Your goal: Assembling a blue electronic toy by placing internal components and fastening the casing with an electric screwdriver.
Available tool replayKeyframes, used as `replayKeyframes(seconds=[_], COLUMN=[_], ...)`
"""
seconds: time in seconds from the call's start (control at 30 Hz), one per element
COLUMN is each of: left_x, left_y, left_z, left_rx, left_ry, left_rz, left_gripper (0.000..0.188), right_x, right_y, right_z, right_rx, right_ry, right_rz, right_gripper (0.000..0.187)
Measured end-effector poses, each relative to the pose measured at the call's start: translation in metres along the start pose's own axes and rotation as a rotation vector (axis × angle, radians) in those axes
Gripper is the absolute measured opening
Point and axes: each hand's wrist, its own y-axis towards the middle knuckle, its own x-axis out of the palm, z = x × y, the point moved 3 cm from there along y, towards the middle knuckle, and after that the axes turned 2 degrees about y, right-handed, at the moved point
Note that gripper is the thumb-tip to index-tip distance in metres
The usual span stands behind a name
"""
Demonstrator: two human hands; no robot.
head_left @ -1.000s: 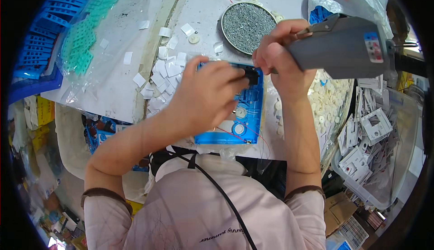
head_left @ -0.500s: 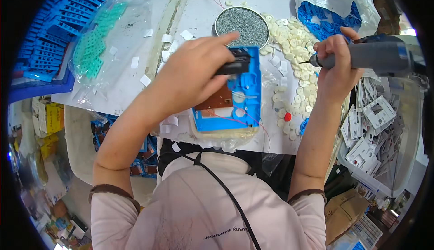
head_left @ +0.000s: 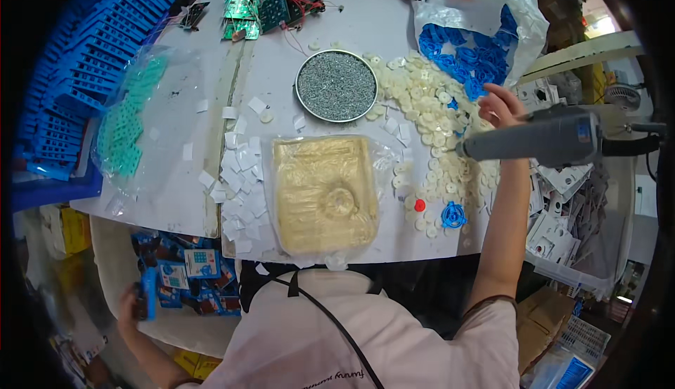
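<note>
Low at the left, my left hand point(head_left: 126, 309) is closed on a blue plastic case point(head_left: 148, 293), beside a bin of similar blue cases point(head_left: 202, 265). Motion blurs that hand a little. My right hand point(head_left: 500, 106) is at the right of the table with its fingers apart. In front of its palm and wrist stands a grey electric screwdriver point(head_left: 534, 140); no finger wraps over the tool's visible side, and contact behind it is hidden. A wrapped, cream-coloured pad point(head_left: 309, 210) lies uncovered at the table's front.
A round bowl of small screws point(head_left: 337, 85) stands beyond the pad, beside scattered cream discs point(head_left: 429, 101). Blue parts point(head_left: 467, 55) spill from a white bag. Green circuit boards point(head_left: 274, 6) lie at the back; blue racks point(head_left: 105, 66) and bagged green pieces point(head_left: 126, 125) sit left.
My left hand has carried the blue case off the pad, down to the left bin. My right fingers have shifted away from the screwdriver. The view has moved.
</note>
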Motion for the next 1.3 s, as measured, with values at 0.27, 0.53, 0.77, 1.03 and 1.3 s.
replayKeyframes(seconds=[0.27,0.53,0.77,1.03,1.3], left_x=[0.106,0.158,0.287,0.484,0.569], left_y=[0.136,0.088,-0.195,-0.225,-0.237], left_z=[-0.204,-0.002,0.251,0.266,0.293], left_rx=[-0.059,0.294,0.616,1.582,1.073], left_ry=[-0.658,0.331,0.664,0.750,0.548], left_rz=[0.557,0.050,0.044,-0.490,-0.895], left_gripper=[0.036,0.046,0.024,0.032,0.026], right_x=[0.024,0.064,0.052,0.002,0.147], right_y=[0.115,0.167,0.145,-0.073,-0.211], right_z=[0.024,0.018,0.018,0.042,-0.032], right_rx=[-0.292,-0.393,-0.408,0.003,-0.138], right_ry=[-0.825,-1.405,-0.919,0.133,-0.002], right_rz=[0.091,0.024,0.291,0.244,-0.319], right_gripper=[0.030,0.055,0.052,0.049,0.032])
